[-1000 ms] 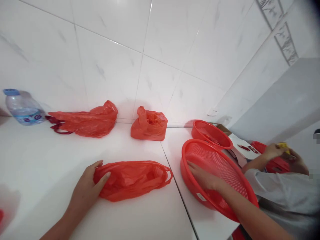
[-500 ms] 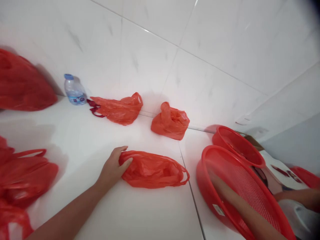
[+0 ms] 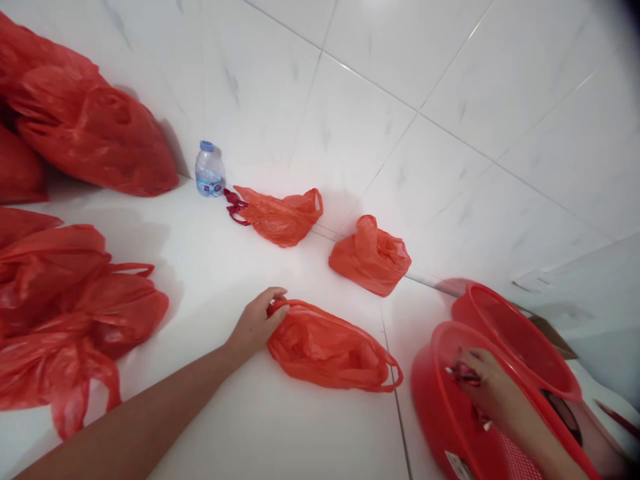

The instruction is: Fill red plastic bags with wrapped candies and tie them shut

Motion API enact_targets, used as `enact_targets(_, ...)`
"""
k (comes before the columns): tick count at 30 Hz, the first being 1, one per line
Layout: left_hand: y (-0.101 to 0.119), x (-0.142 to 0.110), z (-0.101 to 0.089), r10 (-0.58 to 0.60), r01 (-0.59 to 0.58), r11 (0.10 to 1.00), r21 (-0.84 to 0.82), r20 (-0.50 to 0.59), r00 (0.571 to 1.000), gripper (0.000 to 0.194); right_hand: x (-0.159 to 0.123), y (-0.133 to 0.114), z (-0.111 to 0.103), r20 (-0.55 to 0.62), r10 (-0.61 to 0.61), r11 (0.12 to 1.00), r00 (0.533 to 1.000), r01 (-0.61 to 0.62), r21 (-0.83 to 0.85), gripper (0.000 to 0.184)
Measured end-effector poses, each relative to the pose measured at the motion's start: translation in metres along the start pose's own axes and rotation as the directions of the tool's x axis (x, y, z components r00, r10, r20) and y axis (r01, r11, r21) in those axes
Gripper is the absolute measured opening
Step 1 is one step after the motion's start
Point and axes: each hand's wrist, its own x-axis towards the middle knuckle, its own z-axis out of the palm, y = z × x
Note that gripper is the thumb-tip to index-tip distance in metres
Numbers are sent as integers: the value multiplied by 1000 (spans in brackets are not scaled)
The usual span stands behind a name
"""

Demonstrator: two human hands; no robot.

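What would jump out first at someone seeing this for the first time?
Probably all the red: bulging plastic bags crowd the left side, and in the middle the left hand grips the edge of an open red bag. At the right, the right hand holds small dark-red pieces over or just inside a red basket. A blue-capped bottle stands out near the tiled wall.

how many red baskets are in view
2: the front basket at lower right, and the rear basket behind it, nearer the tiled wall. The front one partly covers the other; more could be hidden.
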Motion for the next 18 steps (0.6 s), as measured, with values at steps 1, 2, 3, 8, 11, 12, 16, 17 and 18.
enact_targets(1, 1, 1, 0, -15, 15, 1000, -7, 2, 1000, 31, 3, -6, -7, 1, -12, 1000, 1000, 12, 0, 21)
enact_targets(2, 1, 1, 1, -28, 28, 1000, -12, 0, 1000, 30, 5, -15, -13, -20, -34, 999, 999, 34, 1, 22)
enact_targets(3, 2, 1, 1, -39, 39, 999, -15, -3, 999, 29, 6, -29, -17, -47, -63, 998, 997, 64, 5, 23)
enact_targets(8, 2, 2, 1, -60, 59, 998, -38, -18, 998, 27, 2, -133, 0, 39, -412, 907, 910, 414, -76, 15)
enact_targets(11, 0, 3, 3, -53, 51, 998, -47, -33, 998, 27, -6, -187, 34, 186, -666, 698, 722, 692, -187, 25)
enact_targets(12, -1, 3, 3, -46, 44, 998, -50, -38, 998, 26, -8, -199, 47, 220, -734, 606, 642, 766, -215, 27)
enact_targets(16, -2, 4, 3, -29, 27, 997, -71, -39, 999, 25, -12, -221, 90, 337, -825, 388, 453, 889, -243, 36)
enact_targets(17, -2, 4, 3, -29, 26, 997, -76, -34, 999, 25, -11, -222, 97, 355, -832, 364, 426, 903, -229, 37)
enact_targets(18, -2, 4, 3, -28, 26, 996, -80, -31, 999, 25, -10, -221, 101, 364, -840, 345, 403, 914, -214, 38)
